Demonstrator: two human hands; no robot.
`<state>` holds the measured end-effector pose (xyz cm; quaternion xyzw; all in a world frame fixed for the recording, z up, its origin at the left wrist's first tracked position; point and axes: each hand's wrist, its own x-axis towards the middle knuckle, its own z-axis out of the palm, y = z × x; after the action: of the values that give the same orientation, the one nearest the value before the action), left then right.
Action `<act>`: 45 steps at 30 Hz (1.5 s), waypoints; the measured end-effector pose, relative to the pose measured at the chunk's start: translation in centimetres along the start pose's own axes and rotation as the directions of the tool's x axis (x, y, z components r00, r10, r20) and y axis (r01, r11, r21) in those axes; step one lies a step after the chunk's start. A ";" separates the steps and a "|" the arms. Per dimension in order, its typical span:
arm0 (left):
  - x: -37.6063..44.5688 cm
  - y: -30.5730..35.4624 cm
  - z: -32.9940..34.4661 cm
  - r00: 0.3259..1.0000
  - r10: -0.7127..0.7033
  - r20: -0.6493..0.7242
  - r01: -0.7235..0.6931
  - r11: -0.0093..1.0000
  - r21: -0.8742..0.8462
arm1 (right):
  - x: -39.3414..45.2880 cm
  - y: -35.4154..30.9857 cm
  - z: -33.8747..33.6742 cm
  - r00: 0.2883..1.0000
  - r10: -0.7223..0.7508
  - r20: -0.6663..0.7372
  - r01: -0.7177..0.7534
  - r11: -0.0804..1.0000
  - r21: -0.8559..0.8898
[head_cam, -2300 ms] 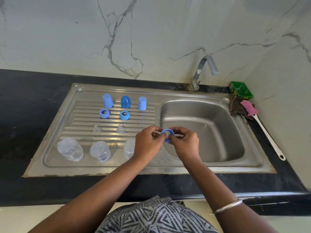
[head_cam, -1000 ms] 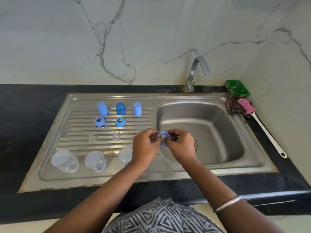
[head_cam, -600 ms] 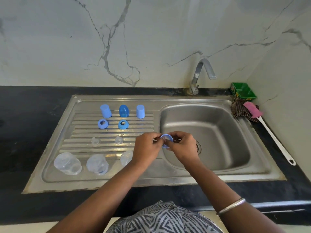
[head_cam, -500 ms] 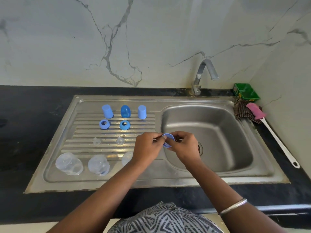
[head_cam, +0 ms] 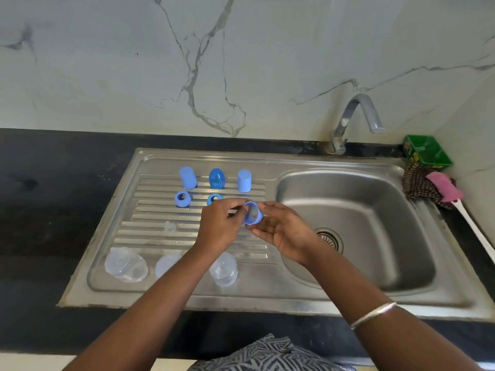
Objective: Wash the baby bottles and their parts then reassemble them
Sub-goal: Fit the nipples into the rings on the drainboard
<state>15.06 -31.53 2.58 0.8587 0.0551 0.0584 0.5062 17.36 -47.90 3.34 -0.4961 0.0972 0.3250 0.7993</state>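
A: Bottle ring [head_cam: 252, 212], the blue screw collar, is held up between both hands, over the edge where the drainboard [head_cam: 128, 210] meets the sink basin [head_cam: 375, 231].

B: How are the hands on it?

A: The left hand [head_cam: 218, 228] pinches its left rim with curled fingertips. The right hand [head_cam: 284, 228] cradles it from the right and below, thumb on the upper edge, fingers bent under it. Something clear seems to sit inside the ring; I cannot tell for sure that it is a teat.

B: And just around the hands?

A: Behind the left hand a second blue ring [head_cam: 214, 199] lies on the drainboard ribs, partly hidden by the knuckles. A third blue ring [head_cam: 183, 198] lies further left. One clear teat [head_cam: 170, 227] lies left of the left hand.

B: Further out?

A: Three blue caps in a row at the back: left cap [head_cam: 188, 178], middle cap [head_cam: 217, 178], right cap [head_cam: 244, 181]. Three clear bottles along the near edge: left bottle [head_cam: 126, 265], middle bottle [head_cam: 167, 265] partly behind the left forearm, right bottle [head_cam: 223, 269].

B: Anything by the basin?

A: The tap [head_cam: 353, 119] at the back, a green box [head_cam: 426, 153] in the corner, a dark cloth [head_cam: 417, 186] beside it, and a pink-headed brush [head_cam: 455, 199] lying on the cloth with its white handle along the counter.
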 end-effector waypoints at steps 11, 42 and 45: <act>5.7 -5.3 -5.1 0.984 -0.165 -0.062 0.175 0.960 0.218 | 8.3 3.0 0.0 0.930 -0.358 0.084 0.121 0.082 -0.989; 13.2 -10.4 -5.9 0.789 -0.092 0.608 -0.282 0.825 0.490 | 12.8 4.6 7.4 0.892 0.072 0.447 0.391 -0.620 -0.680; 12.8 -10.6 -5.4 0.795 -0.062 0.604 -0.327 0.794 0.512 | 12.8 4.6 7.0 0.895 0.081 0.439 0.401 -0.580 -0.709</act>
<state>26.52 -19.82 -3.52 0.9483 -0.1540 -0.1950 0.1976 23.15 -35.12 -2.69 -0.8846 -0.4418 0.1490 -0.0097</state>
